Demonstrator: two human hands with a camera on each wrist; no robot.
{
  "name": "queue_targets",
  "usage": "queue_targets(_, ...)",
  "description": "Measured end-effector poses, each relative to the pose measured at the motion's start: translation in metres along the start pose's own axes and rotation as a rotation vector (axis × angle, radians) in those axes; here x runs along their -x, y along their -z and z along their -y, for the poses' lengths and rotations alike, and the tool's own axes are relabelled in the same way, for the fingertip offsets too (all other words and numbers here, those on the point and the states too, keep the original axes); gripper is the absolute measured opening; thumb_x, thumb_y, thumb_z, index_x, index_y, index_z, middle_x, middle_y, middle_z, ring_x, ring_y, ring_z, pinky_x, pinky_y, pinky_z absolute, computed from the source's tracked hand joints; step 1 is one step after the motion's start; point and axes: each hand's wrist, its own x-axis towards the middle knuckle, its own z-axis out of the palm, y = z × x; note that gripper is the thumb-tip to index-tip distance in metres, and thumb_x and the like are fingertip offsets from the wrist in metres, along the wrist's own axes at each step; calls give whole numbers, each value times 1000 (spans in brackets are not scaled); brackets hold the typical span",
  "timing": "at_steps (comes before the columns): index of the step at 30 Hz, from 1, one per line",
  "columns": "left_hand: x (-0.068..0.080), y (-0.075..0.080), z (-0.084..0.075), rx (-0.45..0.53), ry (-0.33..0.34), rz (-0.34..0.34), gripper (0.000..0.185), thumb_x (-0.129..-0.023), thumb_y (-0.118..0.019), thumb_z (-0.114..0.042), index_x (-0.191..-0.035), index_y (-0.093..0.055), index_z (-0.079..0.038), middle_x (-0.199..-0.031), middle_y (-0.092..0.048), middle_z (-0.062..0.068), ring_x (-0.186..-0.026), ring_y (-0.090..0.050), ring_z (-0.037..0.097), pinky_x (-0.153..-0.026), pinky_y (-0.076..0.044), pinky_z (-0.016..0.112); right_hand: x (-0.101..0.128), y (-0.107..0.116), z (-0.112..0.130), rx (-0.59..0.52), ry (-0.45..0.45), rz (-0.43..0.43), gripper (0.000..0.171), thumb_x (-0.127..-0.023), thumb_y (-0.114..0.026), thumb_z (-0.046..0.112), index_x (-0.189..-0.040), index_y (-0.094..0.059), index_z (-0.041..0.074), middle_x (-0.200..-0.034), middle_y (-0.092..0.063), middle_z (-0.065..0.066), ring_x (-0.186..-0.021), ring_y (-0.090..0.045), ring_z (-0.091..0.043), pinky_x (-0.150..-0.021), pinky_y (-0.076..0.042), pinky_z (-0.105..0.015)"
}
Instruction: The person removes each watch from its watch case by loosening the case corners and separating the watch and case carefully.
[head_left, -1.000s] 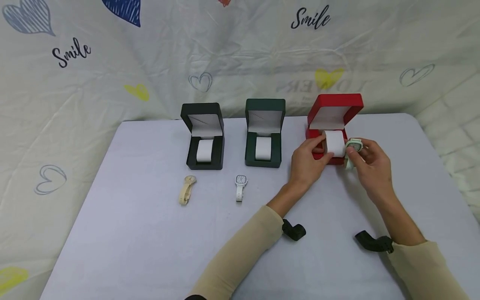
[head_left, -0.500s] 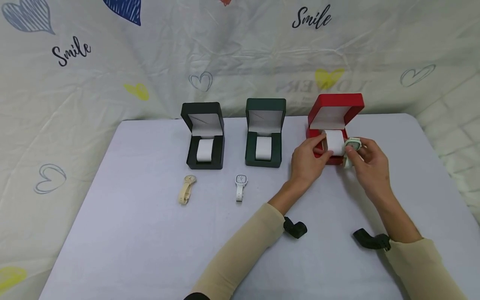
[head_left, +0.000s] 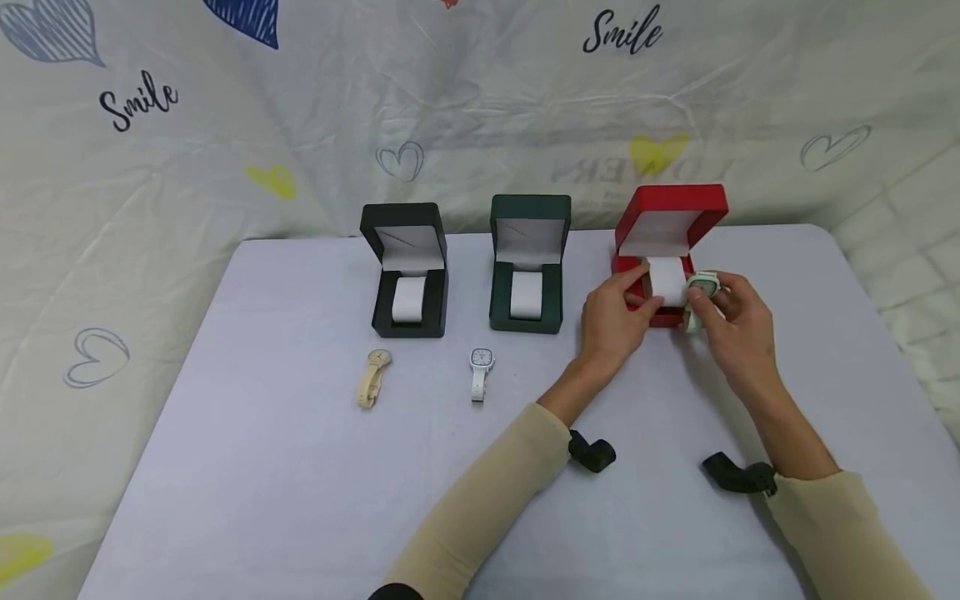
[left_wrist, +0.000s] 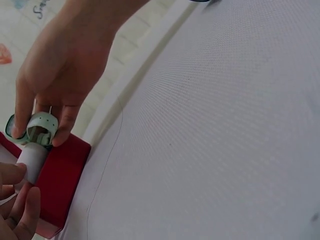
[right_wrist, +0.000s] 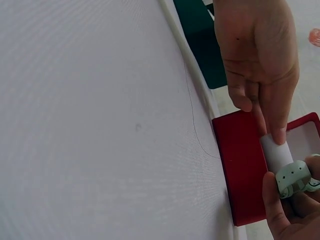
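A mint-green watch (head_left: 702, 287) with its strap closed in a loop is pinched between thumb and fingers of my right hand (head_left: 738, 329). Its loop meets the right end of a white watch cushion (head_left: 666, 282); how far it is over the end I cannot tell. My left hand (head_left: 611, 325) grips the cushion's other end, thumb in front and fingers behind. Both hands are over an open red watch box (head_left: 678, 200), which the left wrist view shows as a red side wall (left_wrist: 62, 180). In the right wrist view, strap holes show on the watch (right_wrist: 294, 176).
Left of the red box stand an open green watch box (head_left: 531, 207) and an open black one (head_left: 401, 215), each with a white cushion inside. In front of them lie a white watch (head_left: 481, 371) and a beige watch (head_left: 372, 379) on the white tabletop (head_left: 262, 467).
My right hand has crept slightly left with the mint-green watch, toward the cushion. My left hand keeps its grip on the cushion. The boxes and other watches stay put.
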Motion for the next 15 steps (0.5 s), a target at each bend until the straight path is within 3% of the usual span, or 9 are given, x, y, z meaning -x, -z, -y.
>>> queue_targets(15, -2, -2, 2, -6, 23, 1, 52, -94, -79, -23, -144, -64, -21, -125, -71, -3, -83, -63, -4, -63, -47, 4, -1, -2, 0, -11, 9, 17, 26, -105, -62, 25, -130, -56, 26, -106, -66, 28, -92, -63, 7, -72, -51, -6)
